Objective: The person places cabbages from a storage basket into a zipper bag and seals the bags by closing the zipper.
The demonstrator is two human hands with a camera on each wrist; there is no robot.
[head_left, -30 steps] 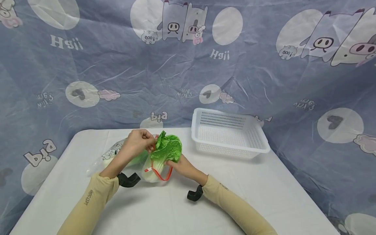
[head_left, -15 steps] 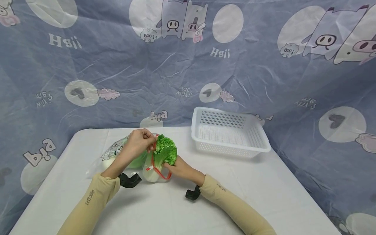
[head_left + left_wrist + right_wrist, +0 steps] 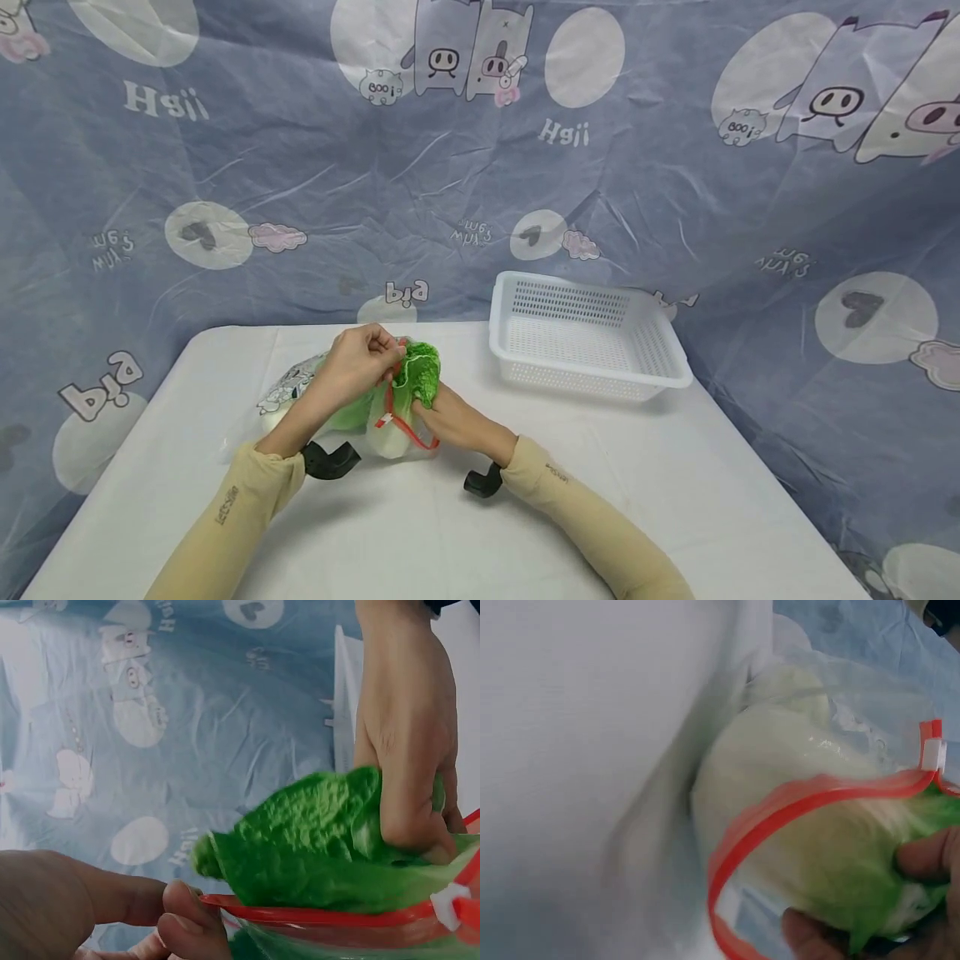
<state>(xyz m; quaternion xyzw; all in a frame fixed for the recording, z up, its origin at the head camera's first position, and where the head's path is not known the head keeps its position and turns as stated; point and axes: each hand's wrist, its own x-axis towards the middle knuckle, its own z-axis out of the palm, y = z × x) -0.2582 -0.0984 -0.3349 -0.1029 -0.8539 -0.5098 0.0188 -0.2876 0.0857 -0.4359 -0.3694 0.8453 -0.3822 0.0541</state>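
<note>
In the head view my left hand point(image 3: 360, 360) pinches the red zip edge of a clear zip bag point(image 3: 407, 430); the left wrist view shows its thumb and finger on the end of the red strip point(image 3: 322, 915). My right hand point(image 3: 463, 423) grips a napa cabbage point(image 3: 425, 367) by its leafy part. The cabbage's pale base lies inside the bag, while its green leaves stick out of the mouth. A white slider point(image 3: 933, 754) sits on the red strip. Seen from the right wrist, thumb and fingertips curl round the leaves within the gaping mouth.
Left of the bag lies another clear bag point(image 3: 294, 385) with a cartoon print, partly behind my left arm; something white and green shows through. A white perforated basket point(image 3: 592, 379) stands at the back right of the white table point(image 3: 420, 533). A patterned cloth hangs behind.
My right hand has moved left and slightly up with the cabbage, whose leaves now sit closer to my left hand and the bag's mouth. The left hand has barely moved.
</note>
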